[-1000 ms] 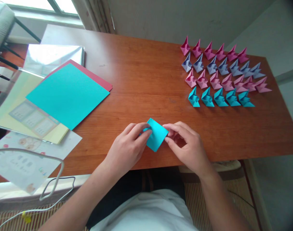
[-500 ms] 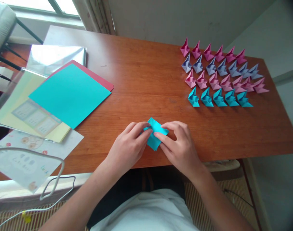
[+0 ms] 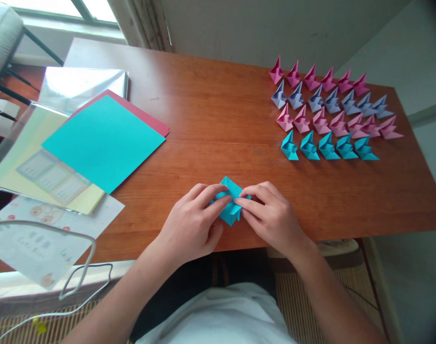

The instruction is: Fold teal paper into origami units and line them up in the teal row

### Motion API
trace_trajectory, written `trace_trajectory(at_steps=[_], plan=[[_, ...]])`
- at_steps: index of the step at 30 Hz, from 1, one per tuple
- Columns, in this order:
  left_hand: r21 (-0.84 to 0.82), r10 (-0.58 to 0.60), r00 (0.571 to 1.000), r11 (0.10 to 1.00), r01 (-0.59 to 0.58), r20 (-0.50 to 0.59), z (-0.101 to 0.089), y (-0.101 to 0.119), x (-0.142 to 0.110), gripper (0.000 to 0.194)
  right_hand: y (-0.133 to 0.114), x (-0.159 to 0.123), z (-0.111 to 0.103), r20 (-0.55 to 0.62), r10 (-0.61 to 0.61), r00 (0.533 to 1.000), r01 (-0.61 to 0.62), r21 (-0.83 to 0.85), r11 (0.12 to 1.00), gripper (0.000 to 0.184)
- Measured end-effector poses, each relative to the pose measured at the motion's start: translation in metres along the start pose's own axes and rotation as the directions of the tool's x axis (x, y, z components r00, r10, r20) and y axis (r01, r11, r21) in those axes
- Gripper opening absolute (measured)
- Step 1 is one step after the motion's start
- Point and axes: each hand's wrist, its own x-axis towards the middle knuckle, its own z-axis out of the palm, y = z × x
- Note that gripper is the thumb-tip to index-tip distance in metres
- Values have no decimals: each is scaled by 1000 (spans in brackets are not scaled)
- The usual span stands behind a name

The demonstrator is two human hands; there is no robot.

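Observation:
A small turquoise folded paper [image 3: 229,219] lies near the front edge of the table, between my two hands. The fingers of my left hand [image 3: 196,217] grip and press on its left side. At its right corner, my right hand [image 3: 270,215] pinches the edge between thumb and fingers. Creases and a raised flap show on the paper; my fingertips hide part of it. To the right stands a row of finished turquoise origami pieces [image 3: 327,146], with rows of light pink [image 3: 321,121], lavender [image 3: 315,101] and dark pink [image 3: 327,80] ones behind.
At the left, a large turquoise sheet [image 3: 103,141] lies over a red sheet [image 3: 149,117] and a clear packet of yellow paper [image 3: 24,134]. A printed white sheet [image 3: 38,243] and a cable [image 3: 92,248] are at the front left. The wooden table [image 3: 203,119] runs to a wall.
My right fingers have shifted slightly right and now pinch the paper's right corner. My left fingertips have slid a little right over the paper. A flap at its lower right stands out more.

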Motion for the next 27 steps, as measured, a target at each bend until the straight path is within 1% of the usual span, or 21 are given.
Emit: trace_trajectory(at_steps=[3, 5, 7, 10, 13, 17, 23, 27], plan=[[-17, -24, 1000, 1000, 23, -15, 2, 0, 2, 26, -1, 5, -1, 39, 74, 996, -77, 72, 994, 16], [17, -36, 998, 999, 37, -45, 6, 1, 3, 16, -1, 9, -3, 78, 111, 991, -120, 123, 985, 15], [73, -44, 996, 996, 50, -83, 10, 2, 6, 12, -1, 13, -6, 112, 135, 984, -153, 166, 974, 15], [133, -61, 991, 988, 77, -119, 14, 5, 8, 11, -1, 15, -12, 138, 145, 980, -172, 209, 963, 16], [117, -90, 989, 988, 103, -115, 14, 6, 10, 14, 0, 14, -17, 149, 147, 978, -181, 257, 949, 18], [58, -129, 988, 989, 135, -90, 13, 4, 11, 14, -1, 8, -16, 117, 173, 978, -198, 257, 946, 16], [28, -175, 980, 984, 178, -97, 11, 4, 14, 15, 0, 4, -1, -15, 230, 973, -220, 227, 949, 10], [4, -226, 968, 974, 228, -110, 11, 6, 17, 10, 0, 7, 2, -38, 255, 966, -239, 240, 941, 8]])
